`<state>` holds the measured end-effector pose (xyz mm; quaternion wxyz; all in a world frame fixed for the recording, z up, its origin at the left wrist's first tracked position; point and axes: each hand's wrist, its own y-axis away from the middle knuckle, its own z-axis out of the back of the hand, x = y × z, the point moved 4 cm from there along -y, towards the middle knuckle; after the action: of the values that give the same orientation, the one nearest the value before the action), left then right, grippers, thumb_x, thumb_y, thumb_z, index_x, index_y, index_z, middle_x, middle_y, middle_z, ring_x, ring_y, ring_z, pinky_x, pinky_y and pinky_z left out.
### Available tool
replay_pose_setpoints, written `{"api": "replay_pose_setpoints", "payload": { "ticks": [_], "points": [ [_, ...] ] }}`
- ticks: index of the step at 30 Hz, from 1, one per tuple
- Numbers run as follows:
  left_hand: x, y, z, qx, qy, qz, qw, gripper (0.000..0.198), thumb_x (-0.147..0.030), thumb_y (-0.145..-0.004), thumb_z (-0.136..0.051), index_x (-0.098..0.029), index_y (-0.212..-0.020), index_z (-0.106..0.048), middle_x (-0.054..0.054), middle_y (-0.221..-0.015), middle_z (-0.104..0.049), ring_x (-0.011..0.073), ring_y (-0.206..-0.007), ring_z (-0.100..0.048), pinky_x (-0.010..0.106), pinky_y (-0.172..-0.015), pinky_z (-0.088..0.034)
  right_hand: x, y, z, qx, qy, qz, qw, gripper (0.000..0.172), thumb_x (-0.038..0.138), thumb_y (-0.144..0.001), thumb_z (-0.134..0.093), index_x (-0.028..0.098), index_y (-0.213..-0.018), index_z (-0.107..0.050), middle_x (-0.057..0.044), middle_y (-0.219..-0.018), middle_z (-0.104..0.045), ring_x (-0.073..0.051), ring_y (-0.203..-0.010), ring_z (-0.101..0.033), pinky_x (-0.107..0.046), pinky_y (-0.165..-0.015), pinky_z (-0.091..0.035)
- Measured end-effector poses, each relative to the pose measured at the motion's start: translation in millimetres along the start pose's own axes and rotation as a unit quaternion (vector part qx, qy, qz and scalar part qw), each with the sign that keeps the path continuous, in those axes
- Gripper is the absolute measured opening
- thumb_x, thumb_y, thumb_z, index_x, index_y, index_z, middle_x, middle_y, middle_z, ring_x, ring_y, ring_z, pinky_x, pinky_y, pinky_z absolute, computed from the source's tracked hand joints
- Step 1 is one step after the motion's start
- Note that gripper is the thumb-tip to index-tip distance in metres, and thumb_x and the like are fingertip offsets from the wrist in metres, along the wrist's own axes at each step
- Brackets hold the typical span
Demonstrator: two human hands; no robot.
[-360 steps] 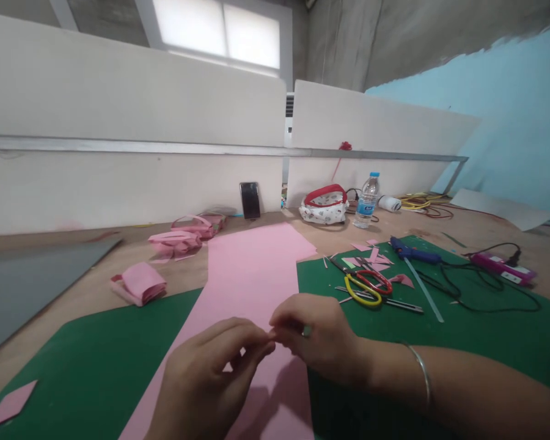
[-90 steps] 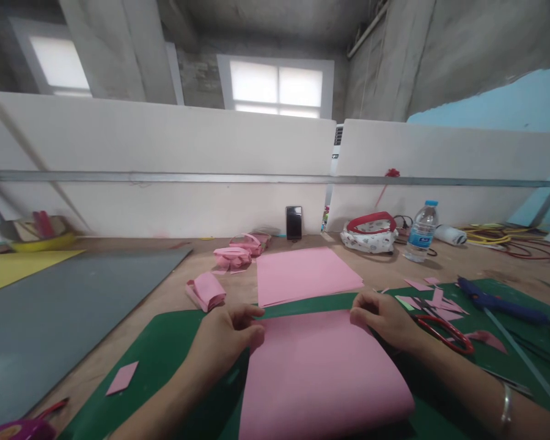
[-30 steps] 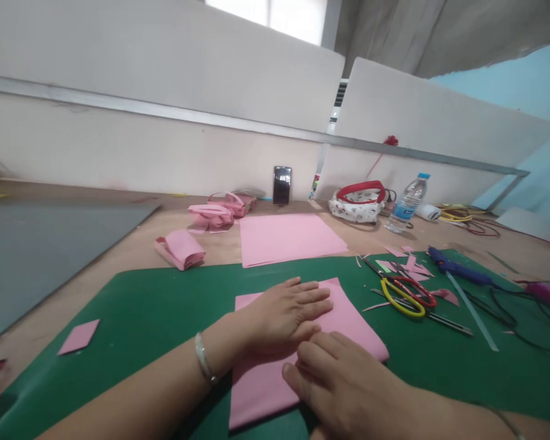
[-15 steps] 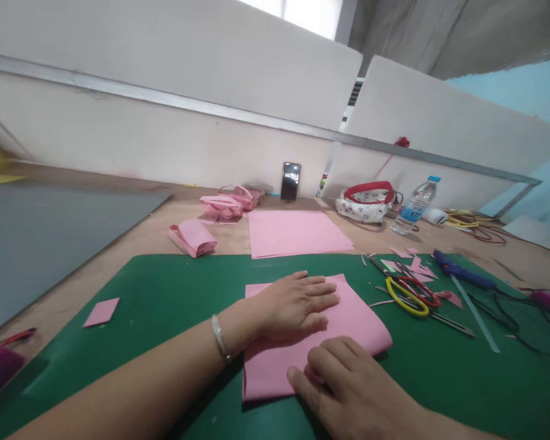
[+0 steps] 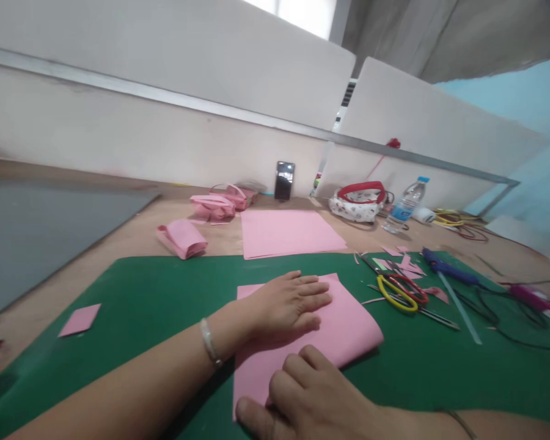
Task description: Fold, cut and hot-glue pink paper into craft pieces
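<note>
A pink sheet (image 5: 348, 330), folded over with its right side bulging, lies on the green mat (image 5: 165, 293). My left hand (image 5: 288, 305) rests flat on top of it, fingers spread toward the right. My right hand (image 5: 302, 391) is at the sheet's near edge, its fingers curled and the thumb pressed on the near left corner. Whether the curled fingers pinch any paper is hidden.
Pink sheets (image 5: 288, 233) lie behind the mat, beside folded pink pieces (image 5: 183, 238). Scissors (image 5: 396, 294), paper scraps and a blue glue gun (image 5: 449, 269) are on the right. A bottle (image 5: 406, 205) and phone (image 5: 284, 180) stand behind.
My right hand has slid left along the sheet's near edge to its corner. My left hand stays flat on the sheet. The whole view has shifted slightly.
</note>
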<state>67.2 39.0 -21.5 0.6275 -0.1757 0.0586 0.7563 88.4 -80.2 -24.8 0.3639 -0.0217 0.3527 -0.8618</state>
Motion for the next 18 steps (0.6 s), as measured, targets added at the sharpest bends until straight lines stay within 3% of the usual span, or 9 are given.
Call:
{"api": "replay_pose_setpoints", "payload": {
  "ticks": [4,8,10,14,18],
  "points": [
    [2.1,-0.7,0.1,0.013,-0.004,0.010,1.000,0.047,-0.044,-0.096,-0.031,-0.032,-0.141,-0.032,-0.001,-0.152,-0.027,0.0173,-0.141,-0.022,0.040,-0.114,-0.010,-19.1,23.4,14.5,0.063,0.050,-0.031,0.996,0.028,0.031,-0.098,-0.033,0.024,-0.092,-0.059,0.001,-0.054,-0.047,-0.018,-0.052,-0.035,-0.033,-0.052,-0.017],
    [2.3,-2.2,1.1,0.035,-0.011,0.019,0.999,0.049,-0.048,-0.095,-0.029,-0.033,-0.142,-0.030,-0.003,-0.152,-0.026,0.0175,-0.141,-0.021,0.042,-0.114,-0.010,-45.6,59.7,45.0,0.170,0.082,-0.063,0.980,0.058,0.059,-0.093,-0.025,0.015,-0.108,-0.059,-0.004,-0.069,-0.056,-0.020,-0.062,-0.044,-0.035,-0.062,-0.029],
    [2.0,-2.8,1.6,0.045,-0.017,0.026,0.999,0.049,-0.049,-0.095,-0.028,-0.033,-0.142,-0.028,-0.004,-0.153,-0.024,0.0174,-0.142,-0.020,0.044,-0.115,-0.011,-58.9,78.9,62.3,0.212,0.098,-0.093,0.968,0.060,0.061,-0.092,-0.030,0.012,-0.114,-0.058,-0.006,-0.077,-0.059,-0.022,-0.069,-0.047,-0.036,-0.065,-0.032],
    [1.4,-3.1,1.9,0.056,-0.028,0.035,0.997,0.050,-0.051,-0.095,-0.025,-0.034,-0.143,-0.025,-0.005,-0.153,-0.021,0.0159,-0.142,-0.018,0.044,-0.116,-0.010,-77.8,104.8,89.4,0.232,0.155,-0.154,0.948,0.054,0.056,-0.092,-0.036,0.014,-0.116,-0.060,-0.007,-0.080,-0.059,-0.022,-0.071,-0.049,-0.035,-0.064,-0.035],
    [0.0,-3.5,2.9,0.062,-0.045,0.037,0.996,0.050,-0.052,-0.095,-0.022,-0.035,-0.142,-0.024,-0.006,-0.153,-0.020,0.0159,-0.142,-0.018,0.045,-0.116,-0.012,-76.1,95.9,92.2,0.199,0.182,-0.183,0.945,0.057,0.057,-0.093,-0.031,0.013,-0.109,-0.064,-0.009,-0.079,-0.061,-0.023,-0.070,-0.052,-0.036,-0.061,-0.039]
  ]
}}
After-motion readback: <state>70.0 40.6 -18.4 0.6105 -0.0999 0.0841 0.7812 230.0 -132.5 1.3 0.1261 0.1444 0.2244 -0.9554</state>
